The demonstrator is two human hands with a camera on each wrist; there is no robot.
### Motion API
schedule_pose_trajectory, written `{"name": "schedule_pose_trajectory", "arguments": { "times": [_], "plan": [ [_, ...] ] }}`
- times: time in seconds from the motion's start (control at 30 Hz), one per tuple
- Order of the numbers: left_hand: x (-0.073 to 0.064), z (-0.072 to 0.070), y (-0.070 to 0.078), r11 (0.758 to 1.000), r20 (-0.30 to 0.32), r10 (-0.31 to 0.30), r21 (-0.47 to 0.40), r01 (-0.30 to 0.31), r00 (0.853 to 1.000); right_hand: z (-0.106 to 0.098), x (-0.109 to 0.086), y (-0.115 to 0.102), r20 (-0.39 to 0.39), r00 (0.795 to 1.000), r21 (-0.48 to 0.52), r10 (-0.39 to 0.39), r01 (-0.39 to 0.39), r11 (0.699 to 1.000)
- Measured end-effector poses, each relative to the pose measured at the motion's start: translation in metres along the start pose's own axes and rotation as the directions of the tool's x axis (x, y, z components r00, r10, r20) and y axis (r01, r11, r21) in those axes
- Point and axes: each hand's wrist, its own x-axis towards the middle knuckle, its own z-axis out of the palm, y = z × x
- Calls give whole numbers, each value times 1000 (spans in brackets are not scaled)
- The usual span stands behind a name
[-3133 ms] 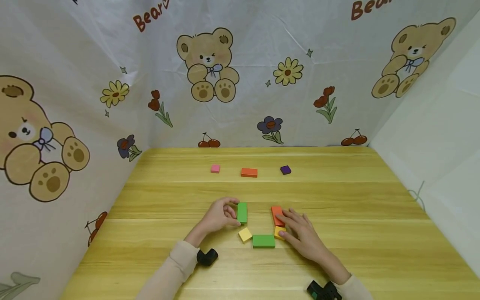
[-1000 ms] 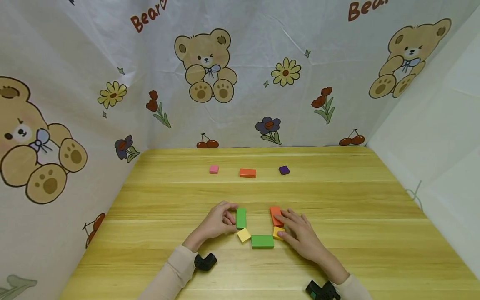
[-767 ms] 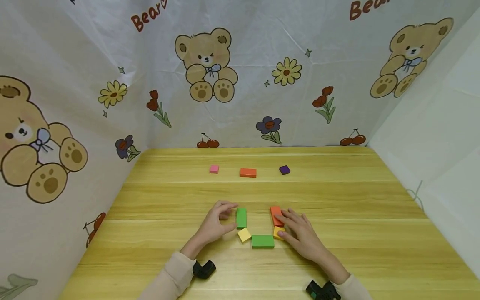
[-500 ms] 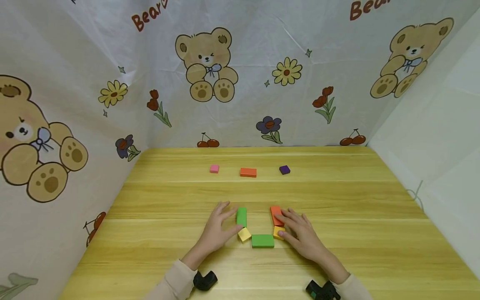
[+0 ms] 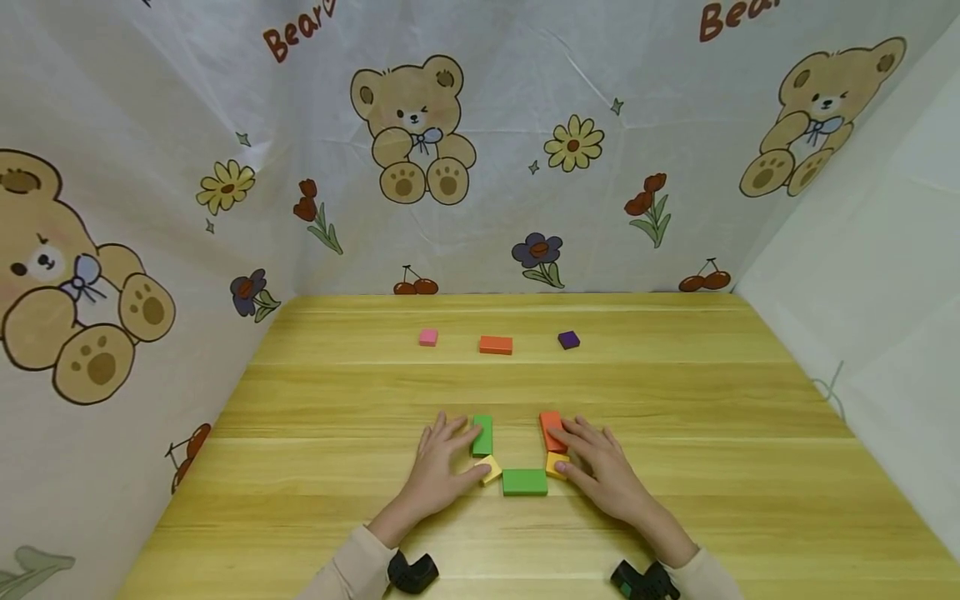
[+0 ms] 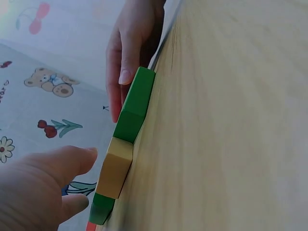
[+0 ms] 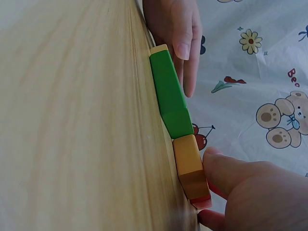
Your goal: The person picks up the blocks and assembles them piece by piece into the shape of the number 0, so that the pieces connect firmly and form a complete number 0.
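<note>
Several wooden blocks form a U shape on the table in the head view. My left hand lies over its left side, with the thumb on a pale yellow block and the index fingertip at a long green block. On the other side, the fingers of my right hand rest on a red-orange block while its thumb touches an orange-yellow block. A second green block lies crosswise at the front, between the two yellowish ones. Both hands have loosely extended fingers and grip nothing.
Farther back on the wooden table lie a pink block, a red-orange block and a purple block. A bear-print cloth hangs behind the table's far edge. A thin cord shows at the right.
My left hand slid the upright green block nearer to the yellow block, let go, and then lowered its spread fingers and thumb onto those two. The right hand has stayed in place.
</note>
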Motion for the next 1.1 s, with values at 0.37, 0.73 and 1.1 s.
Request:
{"name": "schedule_pose_trajectory", "arguments": {
  "times": [0.37, 0.73, 1.1],
  "plan": [
    [-2, 1, 0, 1000, -7, 15, 24, -14, 1000, 0, 0, -2, 4, 1000, 8, 7, -7, 1000],
    [-2, 1, 0, 1000, 2, -8, 7, 8, 1000, 0, 0, 0, 2, 1000, 73, 22, -22, 997],
    [-2, 2, 1, 1000, -2, -4, -1, 4, 1000, -31, 12, -3, -61, 998, 55, 24, -20, 998]
  ]
}}
